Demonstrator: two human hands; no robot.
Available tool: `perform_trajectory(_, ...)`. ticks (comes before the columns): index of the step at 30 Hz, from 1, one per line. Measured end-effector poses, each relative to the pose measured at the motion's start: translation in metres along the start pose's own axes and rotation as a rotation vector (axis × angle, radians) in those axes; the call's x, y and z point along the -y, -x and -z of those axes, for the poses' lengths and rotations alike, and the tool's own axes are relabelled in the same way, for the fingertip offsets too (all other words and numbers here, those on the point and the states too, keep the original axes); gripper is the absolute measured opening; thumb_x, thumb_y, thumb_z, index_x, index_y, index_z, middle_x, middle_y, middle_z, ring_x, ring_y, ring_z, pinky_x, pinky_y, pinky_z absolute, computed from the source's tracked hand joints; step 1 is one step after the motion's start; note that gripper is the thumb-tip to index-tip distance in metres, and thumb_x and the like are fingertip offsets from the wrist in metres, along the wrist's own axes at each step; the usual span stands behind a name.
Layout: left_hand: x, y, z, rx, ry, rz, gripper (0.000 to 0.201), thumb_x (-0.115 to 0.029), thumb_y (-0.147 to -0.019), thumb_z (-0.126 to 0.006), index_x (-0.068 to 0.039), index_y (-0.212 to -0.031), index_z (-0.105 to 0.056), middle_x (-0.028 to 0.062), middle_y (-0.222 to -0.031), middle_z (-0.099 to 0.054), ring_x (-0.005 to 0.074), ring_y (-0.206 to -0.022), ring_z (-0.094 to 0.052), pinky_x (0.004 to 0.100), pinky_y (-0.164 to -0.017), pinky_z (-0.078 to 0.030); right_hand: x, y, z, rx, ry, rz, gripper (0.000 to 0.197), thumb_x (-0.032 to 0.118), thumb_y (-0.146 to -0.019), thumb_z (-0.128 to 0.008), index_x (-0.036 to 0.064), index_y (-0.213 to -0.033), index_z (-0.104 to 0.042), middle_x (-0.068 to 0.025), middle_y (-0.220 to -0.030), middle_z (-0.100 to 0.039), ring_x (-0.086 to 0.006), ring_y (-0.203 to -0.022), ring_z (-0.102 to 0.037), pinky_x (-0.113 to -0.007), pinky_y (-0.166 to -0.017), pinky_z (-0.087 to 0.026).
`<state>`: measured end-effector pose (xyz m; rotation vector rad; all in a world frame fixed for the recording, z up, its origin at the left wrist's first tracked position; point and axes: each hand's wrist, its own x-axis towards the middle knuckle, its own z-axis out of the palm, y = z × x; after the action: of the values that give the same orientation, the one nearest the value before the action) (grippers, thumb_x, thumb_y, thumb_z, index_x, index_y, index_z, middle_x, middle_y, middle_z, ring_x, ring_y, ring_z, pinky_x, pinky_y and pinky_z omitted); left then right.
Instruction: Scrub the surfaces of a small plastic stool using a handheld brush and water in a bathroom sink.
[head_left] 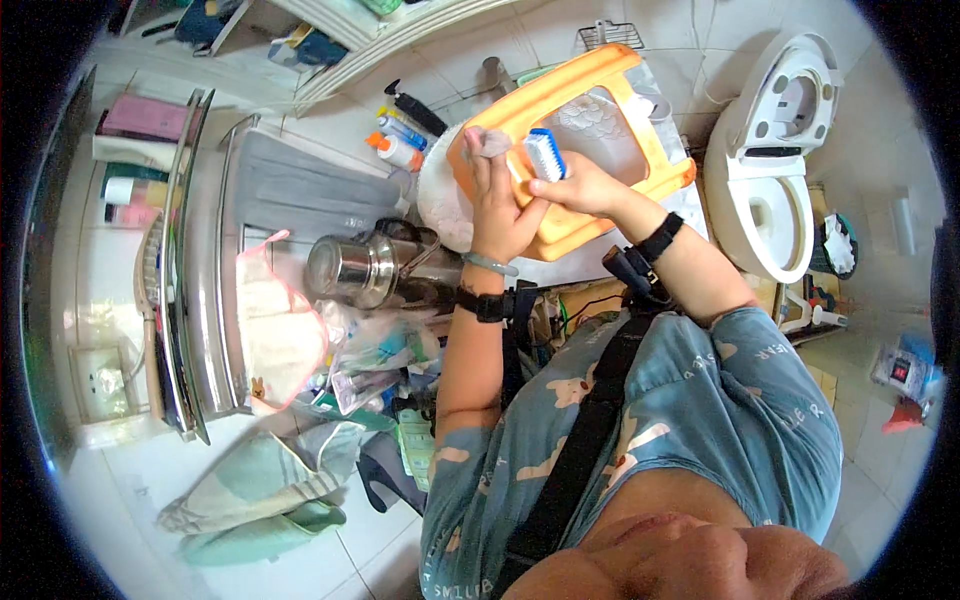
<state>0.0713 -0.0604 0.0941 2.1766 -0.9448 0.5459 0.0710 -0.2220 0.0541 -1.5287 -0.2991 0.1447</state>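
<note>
An orange plastic stool (607, 72) is tilted over a white washbasin (440, 190). My left hand (497, 215) grips its near left part, fingers stretched up along the plastic and thumb across it. A pale, whitish patch (490, 143) covers the fingertips; whether it is foam I cannot tell. My right hand (582, 188) is closed round a scrubbing brush (545, 155) with a blue body and white bristles, held just above the stool, next to my left hand. Whether the brush touches the stool is unclear.
Several pump and spray bottles (400, 140) stand left of the basin. A steel thermos flask (365, 268) lies close to my left forearm, near a hanging pink-edged towel (275, 330). To the right is a toilet (765, 200) with its lid up, beside a waste bin (838, 245).
</note>
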Motion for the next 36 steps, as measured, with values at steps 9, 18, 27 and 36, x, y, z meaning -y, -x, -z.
perform_trajectory(9, 0.072, 0.066, -0.070, 0.101, 0.407, 0.532, 0.081, -0.056, -0.090, -0.032, 0.002, -0.141, -0.005, 0.0197, -0.147, -0.007, 0.0343, -0.136, -0.001, 0.0402, -0.110, -0.005, 0.047, 0.034, 0.031, -0.274, -0.112, 0.029, 0.057, 0.008, -0.067, -0.077, 0.0016, -0.116, -0.049, -0.0041, -0.105, -0.058, -0.0137, -0.094, -0.056, -0.028, -0.080, -0.047)
perform_trajectory(18, 0.151, 0.075, -0.114, 0.047, 0.322, 0.904, 0.067, -0.041, -0.086, -0.053, 0.005, -0.132, -0.034, 0.0226, -0.136, -0.037, 0.0317, -0.128, -0.034, 0.0358, -0.106, -0.027, 0.073, 0.094, 0.093, -0.482, -0.266, 0.236, 0.072, 0.010, -0.062, -0.076, -0.0024, -0.125, -0.043, -0.0099, -0.117, -0.054, -0.0215, -0.108, -0.052, -0.034, -0.094, -0.040)
perform_trajectory(27, 0.220, 0.063, -0.179, 0.765, -0.017, 0.711, 0.073, -0.040, -0.074, -0.067, -0.004, -0.131, -0.040, 0.0214, -0.138, -0.035, 0.0367, -0.129, -0.030, 0.0426, -0.105, -0.029, 0.096, 0.199, 0.101, -0.706, 0.047, 0.079, 0.084, 0.031, -0.061, -0.080, 0.0019, -0.129, -0.040, -0.0080, -0.123, -0.051, -0.0200, -0.114, -0.048, -0.034, -0.095, -0.038)
perform_trajectory(36, 0.239, 0.066, -0.216, 1.089, -0.296, 1.014, 0.091, -0.065, -0.078, -0.046, -0.005, -0.142, -0.018, 0.0190, -0.148, -0.006, 0.0367, -0.137, -0.005, 0.0552, -0.108, -0.013, 0.095, 0.214, 0.091, -0.527, 0.357, -0.252, 0.092, 0.049, -0.052, -0.082, -0.0082, -0.116, -0.048, -0.0130, -0.111, -0.058, -0.0236, -0.102, -0.054, -0.034, -0.087, -0.041)
